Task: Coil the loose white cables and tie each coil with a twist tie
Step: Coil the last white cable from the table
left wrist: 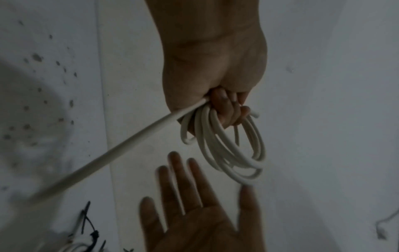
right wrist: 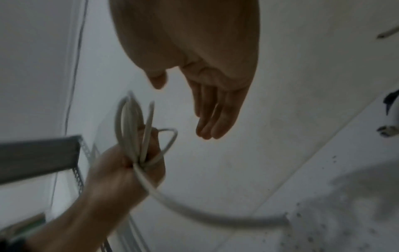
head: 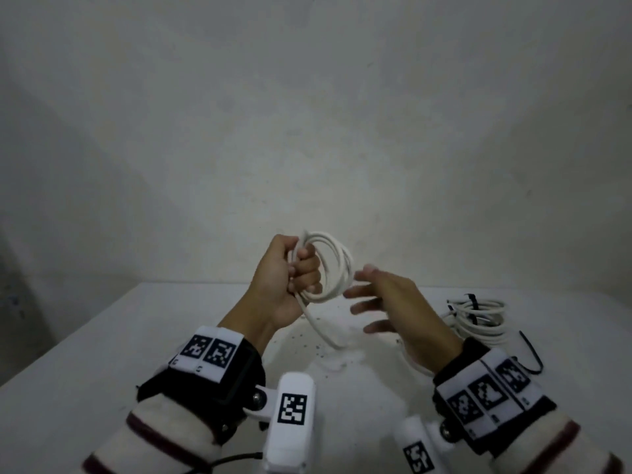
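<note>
My left hand [head: 301, 268] is raised above the table and grips a coil of white cable [head: 337, 265] with several loops. In the left wrist view the same coil [left wrist: 233, 153] hangs from my curled fingers [left wrist: 226, 110], and a loose tail [left wrist: 121, 150] runs down to the table. My right hand [head: 379, 299] hovers just right of the coil, fingers spread and empty; its palm [left wrist: 205, 221] faces the loops. A second white coil [head: 478, 319] bound with a black tie lies on the table at the right.
The white table [head: 102, 354] meets a pale wall at the back. A loose black twist tie [head: 533, 354] lies right of the bound coil. Dark specks dot the table centre. A grey metal shelf bracket [right wrist: 38, 156] shows at the left in the right wrist view.
</note>
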